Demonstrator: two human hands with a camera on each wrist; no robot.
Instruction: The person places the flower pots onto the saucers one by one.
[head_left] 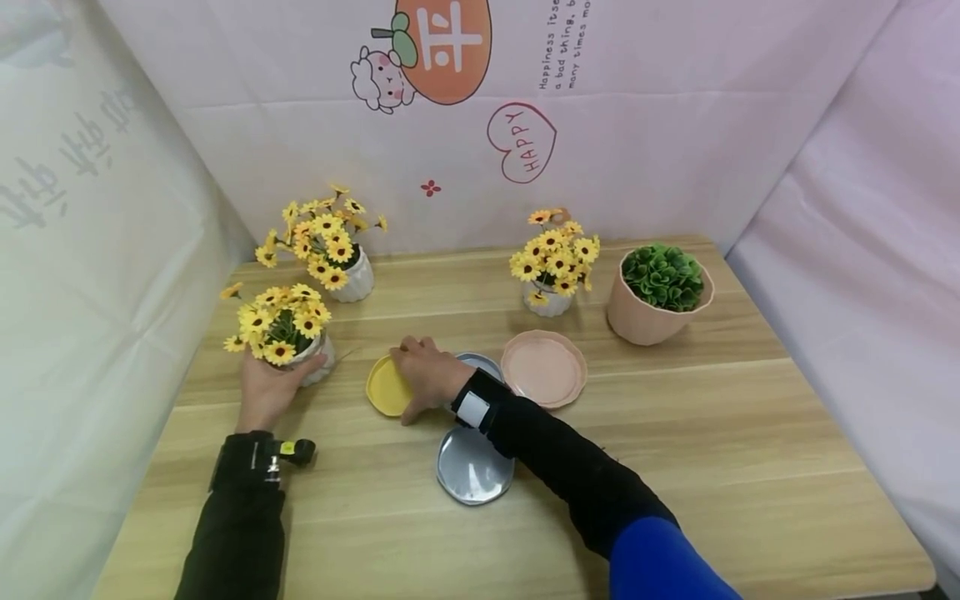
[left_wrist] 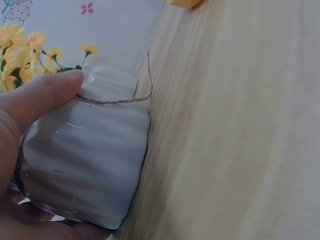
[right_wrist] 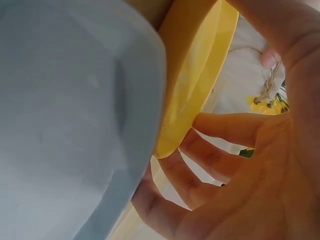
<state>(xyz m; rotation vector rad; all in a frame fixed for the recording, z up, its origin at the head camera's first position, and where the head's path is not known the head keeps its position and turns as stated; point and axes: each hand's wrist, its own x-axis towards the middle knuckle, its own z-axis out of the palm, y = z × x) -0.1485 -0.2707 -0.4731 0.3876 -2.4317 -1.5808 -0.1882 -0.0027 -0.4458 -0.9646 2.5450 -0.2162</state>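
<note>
Saucer (head_left: 386,388) yellow, smooth and shallow; pot (left_wrist: 95,160) white, ridged, twine-tied.

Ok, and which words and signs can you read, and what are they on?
"HAPPY": in the red heart on the back cloth.
"Happiness itse / a bad thing, b / many times mo": same cloth, cut off at the top.
White sign on the orange fruit: can't read it surely.
Grey signs on the left cloth: too faint.
Yellow label on the left wrist strap: too small.
</note>
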